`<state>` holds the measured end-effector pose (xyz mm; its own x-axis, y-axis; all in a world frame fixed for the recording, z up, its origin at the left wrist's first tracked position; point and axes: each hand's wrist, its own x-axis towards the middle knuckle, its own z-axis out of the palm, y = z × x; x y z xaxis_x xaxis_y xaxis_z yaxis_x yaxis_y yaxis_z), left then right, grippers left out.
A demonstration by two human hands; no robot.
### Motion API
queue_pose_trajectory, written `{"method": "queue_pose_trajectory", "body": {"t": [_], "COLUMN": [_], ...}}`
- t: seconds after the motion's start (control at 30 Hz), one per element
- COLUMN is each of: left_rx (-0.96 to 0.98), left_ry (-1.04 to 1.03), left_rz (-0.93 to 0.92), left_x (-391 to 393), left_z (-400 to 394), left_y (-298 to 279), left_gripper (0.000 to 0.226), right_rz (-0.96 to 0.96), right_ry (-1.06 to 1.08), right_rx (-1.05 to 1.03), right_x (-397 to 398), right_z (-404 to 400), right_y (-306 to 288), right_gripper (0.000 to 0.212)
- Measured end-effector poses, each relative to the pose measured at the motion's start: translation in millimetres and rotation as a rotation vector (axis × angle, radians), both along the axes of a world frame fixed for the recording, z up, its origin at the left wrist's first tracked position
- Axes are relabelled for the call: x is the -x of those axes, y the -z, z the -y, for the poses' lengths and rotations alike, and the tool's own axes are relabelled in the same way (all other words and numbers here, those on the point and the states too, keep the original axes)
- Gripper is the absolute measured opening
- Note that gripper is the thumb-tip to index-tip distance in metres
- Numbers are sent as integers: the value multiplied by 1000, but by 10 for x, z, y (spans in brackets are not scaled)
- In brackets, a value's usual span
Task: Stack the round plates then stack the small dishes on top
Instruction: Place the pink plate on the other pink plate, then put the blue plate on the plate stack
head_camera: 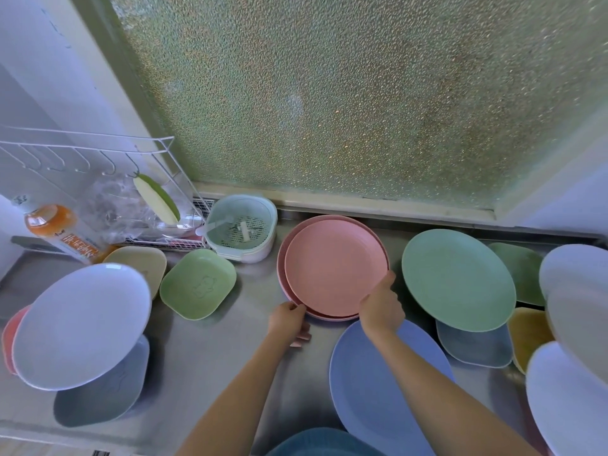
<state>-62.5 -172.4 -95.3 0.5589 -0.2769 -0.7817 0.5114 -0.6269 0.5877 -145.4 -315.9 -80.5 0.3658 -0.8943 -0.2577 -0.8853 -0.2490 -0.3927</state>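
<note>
A: What is lying around the hands?

B: A steel counter (204, 350) is carrying everything. A round blue plate (378, 383) is lying under the right forearm, and a round green plate (457, 278) is leaning just right of the right hand (381, 306).

A: And the hands?

B: Both are closing on the near rims of two stacked round pink plates (332, 268): the right on the upper, the left hand (288, 320) on the lower. A small green rounded-square dish (199, 284) is sitting left of the left hand.

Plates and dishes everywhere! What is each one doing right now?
Top pink plate: held by both hands, on another pink plate.
Left hand: gripping its near rim.
Right hand: gripping its right rim.
Green plate: propped on dishes.
Green dish: flat, unstacked.
</note>
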Motion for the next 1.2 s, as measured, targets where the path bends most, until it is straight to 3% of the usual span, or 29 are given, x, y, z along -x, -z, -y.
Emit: {"method": "queue_pose_trajectory", "body": {"t": [0.1, 0.2, 0.3, 0.4, 0.5, 0.63, 0.73, 0.83, 0.97, 1.03, 1.13, 1.2], "left_rx": [14, 26, 33, 42, 16, -7, -21, -43, -18, 10, 80, 112], "left_ry": [-33, -62, -111, -161, -144, -129, -122, -116, -116, -134, -104, -55], "left_rz": [-64, -68, -84, -82, -42, -12, -26, -45, 9, 108, 179, 187], "left_x": [11, 6, -21, -18, 29, 106, 143, 154, 167, 183, 227, 234], "left_z": [55, 82, 71, 18, -64, -202, -300, -398, -496, -519, -572, -638], "left_y": [25, 52, 89, 124, 132, 128, 96, 90, 122, 147, 174, 159], "left_gripper": [22, 22, 23, 22, 22, 24, 22, 21, 15, 23, 41, 54], "right_rz": [-14, 84, 161, 108, -95, -283, -341, -392, -266, -192, -191, -99], "right_ry": [-7, -10, -166, -405, -703, -930, -890, -849, -652, -556, -575, -624], "right_rx": [12, 89, 114, -26, -62, -111, -95, -73, 93, 206, 273, 288], "right_x": [19, 158, 490, 879, 1130, 1183, 1124, 1152, 1248, 1252, 1185, 1121], "right_z": [49, 60, -3, -196, -453, -854, -1005, -1067, -1161, -1194, -1239, -1276], "right_y": [6, -52, -84, -54, -39, 35, 89, 92, 57, -29, -141, -172], "right_gripper": [55, 34, 14, 34, 46, 45, 23, 20, 11, 12, 22, 14]}}
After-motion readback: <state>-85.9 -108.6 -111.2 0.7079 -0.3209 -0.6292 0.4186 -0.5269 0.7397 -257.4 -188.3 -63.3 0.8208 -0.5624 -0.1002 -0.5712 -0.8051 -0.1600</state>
